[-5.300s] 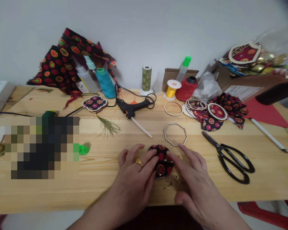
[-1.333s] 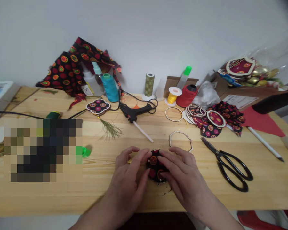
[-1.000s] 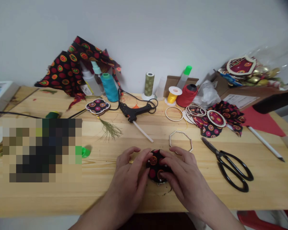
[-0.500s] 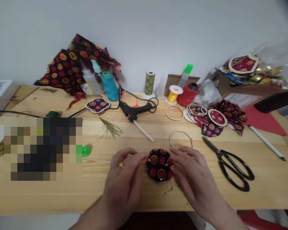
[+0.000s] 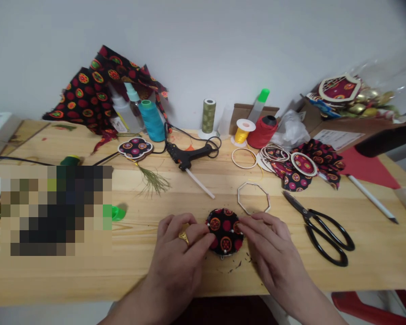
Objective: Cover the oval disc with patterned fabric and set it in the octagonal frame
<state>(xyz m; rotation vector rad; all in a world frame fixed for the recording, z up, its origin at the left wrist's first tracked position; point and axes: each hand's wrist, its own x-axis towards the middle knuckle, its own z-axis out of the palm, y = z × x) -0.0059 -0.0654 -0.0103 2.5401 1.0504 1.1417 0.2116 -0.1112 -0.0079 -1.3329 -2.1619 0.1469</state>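
Observation:
Between my hands, low on the wooden table, lies a round fabric-covered disc [image 5: 226, 232], black with red and orange patterned circles. Several small white pinheads show on it, and a small ring sticks out at its near edge. My left hand [image 5: 181, 246], a gold ring on one finger, presses thumb and fingertips on the disc's left edge. At the right edge, the closed fingers of my right hand [image 5: 270, 248] grip the rim; their tips are partly hidden. Dark scraps lie just below the disc. A thin octagonal frame [image 5: 238, 203] rests behind my right hand.
Black-handled scissors [image 5: 313, 223] lie to the right, a white pen [image 5: 372, 198] beyond them. Behind are a glue gun [image 5: 189, 157], a blue thread cone [image 5: 152, 122], a red thread cone [image 5: 262, 132] and a flower-shaped tasselled piece [image 5: 135, 148]. A pixelated patch hides the left side.
My left hand has come in against the disc, its thumb now on the edge. My right fingers have closed in on the other side. The view has shifted slightly.

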